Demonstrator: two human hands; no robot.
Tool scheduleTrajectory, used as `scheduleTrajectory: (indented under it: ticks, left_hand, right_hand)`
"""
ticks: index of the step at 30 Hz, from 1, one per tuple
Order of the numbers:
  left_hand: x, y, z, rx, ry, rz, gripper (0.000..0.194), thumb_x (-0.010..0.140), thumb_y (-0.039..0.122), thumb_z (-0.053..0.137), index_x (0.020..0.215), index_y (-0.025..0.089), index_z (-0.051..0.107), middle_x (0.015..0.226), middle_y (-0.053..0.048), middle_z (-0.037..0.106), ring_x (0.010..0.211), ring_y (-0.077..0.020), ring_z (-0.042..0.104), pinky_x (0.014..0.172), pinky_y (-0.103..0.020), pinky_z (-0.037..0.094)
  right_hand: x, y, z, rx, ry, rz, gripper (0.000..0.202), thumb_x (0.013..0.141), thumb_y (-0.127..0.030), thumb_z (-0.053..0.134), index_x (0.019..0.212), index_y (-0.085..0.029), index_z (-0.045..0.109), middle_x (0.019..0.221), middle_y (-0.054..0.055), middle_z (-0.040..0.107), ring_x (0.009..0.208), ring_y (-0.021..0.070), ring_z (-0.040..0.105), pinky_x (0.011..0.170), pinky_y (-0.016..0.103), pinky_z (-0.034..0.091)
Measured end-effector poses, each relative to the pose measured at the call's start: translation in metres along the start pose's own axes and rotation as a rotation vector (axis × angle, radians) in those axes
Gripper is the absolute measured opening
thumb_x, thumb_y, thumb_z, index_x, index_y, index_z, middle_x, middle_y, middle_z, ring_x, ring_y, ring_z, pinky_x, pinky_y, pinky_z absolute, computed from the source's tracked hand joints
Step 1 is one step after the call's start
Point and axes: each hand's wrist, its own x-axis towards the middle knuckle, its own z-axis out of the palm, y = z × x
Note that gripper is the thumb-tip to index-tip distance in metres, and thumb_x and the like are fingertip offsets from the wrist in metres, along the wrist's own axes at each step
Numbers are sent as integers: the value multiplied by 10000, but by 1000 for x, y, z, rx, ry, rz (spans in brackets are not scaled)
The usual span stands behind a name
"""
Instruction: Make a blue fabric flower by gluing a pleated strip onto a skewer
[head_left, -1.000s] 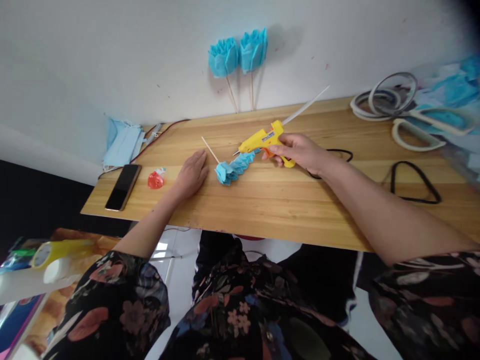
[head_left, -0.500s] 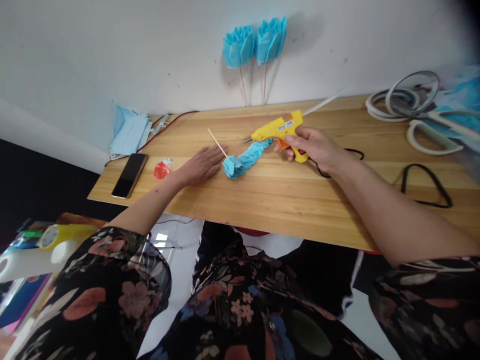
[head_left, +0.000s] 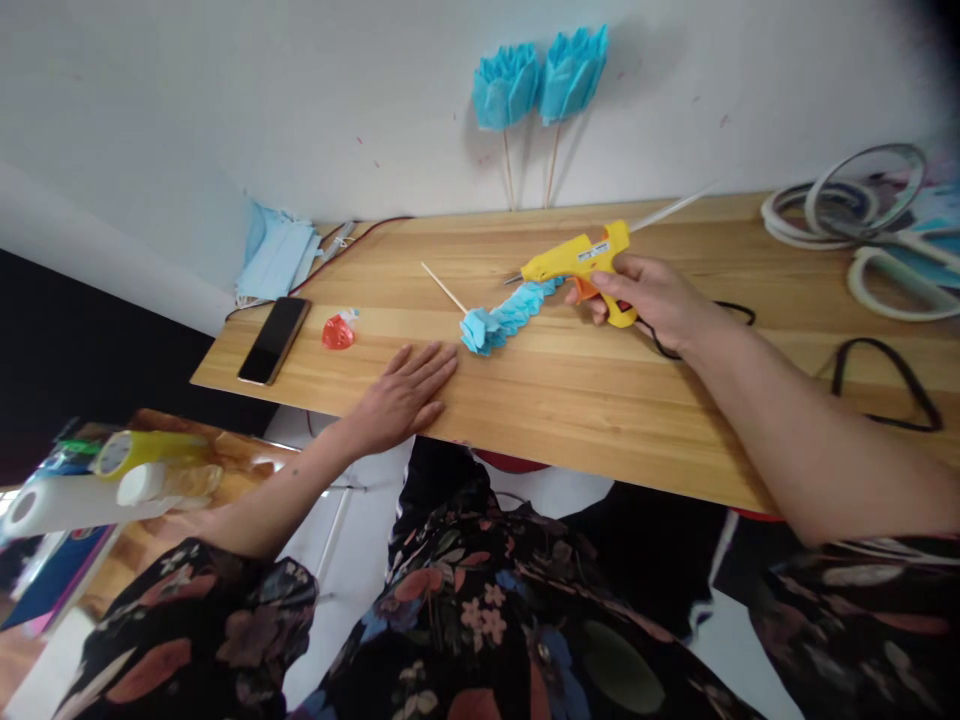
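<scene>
My right hand (head_left: 637,295) is wrapped round the handle of a yellow hot glue gun (head_left: 574,262) with an orange trigger. A clear glue stick (head_left: 671,208) juts from its rear, and its metal nozzle points left. Below the gun, a blue pleated strip (head_left: 517,312) lies on the table, bunched at its left end around a thin wooden stick (head_left: 444,288). The gun covers the strip's right end. My left hand (head_left: 405,395) rests palm down near the table's front edge, fingers stretched out, left of the strip and apart from it.
Two blue flowers (head_left: 506,88) on sticks lean against the wall. Left on the wooden table (head_left: 600,410) are face masks (head_left: 276,255), a phone (head_left: 274,340) and a red wrapper (head_left: 339,331). Rolls of tape (head_left: 817,212), large scissors (head_left: 892,285) and a black cord loop (head_left: 885,385) lie right.
My left hand has slid back toward the table's front edge, away from the stick. My right hand keeps the glue gun above the strip. The whole view has shifted slightly.
</scene>
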Motion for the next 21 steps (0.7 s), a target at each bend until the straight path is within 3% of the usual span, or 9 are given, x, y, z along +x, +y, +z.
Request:
scheduleTrajectory:
  ticks: [3,5,7,9,11,13,17,19,21]
  left_hand:
    - [-17,4,-4,82,3,-157,581,1081,347,336,1651,234,349,1708,-70,354,1618,-279,259,1339,-568,86]
    - [-31,-6,-11,162,84,-376,564,1062,293,353,1620,235,420,1691,-91,393,1606,-322,280,1323,-630,69]
    - [-44,-18,-19,225,223,-615,586,1044,278,381,1624,208,409,1721,-131,319,1612,-371,245,1302,-682,78]
    - [-50,-23,-23,226,299,-690,634,1036,305,411,1653,177,339,1740,-159,250,1622,-392,197,1298,-688,100]
    - [-48,-13,-20,177,275,-595,660,1045,332,414,1670,162,286,1734,-170,256,1624,-371,202,1312,-652,123]
    - [-37,11,-11,104,197,-411,644,1068,351,385,1669,147,273,1712,-171,315,1618,-326,243,1327,-591,161]
    - [-8,59,10,-38,78,-47,771,1063,585,388,1665,123,248,1730,-144,276,1632,-257,208,1343,-468,198]
    - [-2,63,16,-55,97,-64,815,1048,649,358,1657,116,267,1730,-151,272,1630,-261,216,1343,-466,200]
    - [-9,53,20,-39,136,-227,794,1054,633,353,1654,118,280,1719,-169,296,1621,-280,248,1335,-494,219]
  right_hand:
    - [2,3,-1,5,10,-24,433,844,-574,798,901,-152,718,994,92,747,646,88,498,576,254,471]
    - [3,2,0,3,17,-21,448,831,-583,809,894,-149,719,983,90,745,648,87,504,577,248,478]
    - [2,1,1,2,18,-12,468,810,-595,825,892,-147,718,963,86,736,645,88,507,574,248,483]
    - [2,0,2,1,26,-2,480,795,-600,836,897,-146,718,943,78,726,642,89,510,573,249,483]
    - [2,0,1,4,36,2,471,802,-593,832,907,-148,717,953,80,729,644,88,510,577,250,480]
    - [2,1,1,0,41,1,440,833,-576,812,907,-153,716,985,90,738,653,87,506,592,255,477]
    - [2,3,-1,-8,41,6,392,860,-554,793,891,-170,717,991,89,740,660,91,497,606,271,468]
    - [1,2,-1,4,42,10,393,841,-560,807,885,-179,723,983,82,738,657,94,501,611,280,471]
    - [0,0,0,19,46,18,410,815,-575,824,889,-181,734,980,81,738,654,96,505,619,287,479]
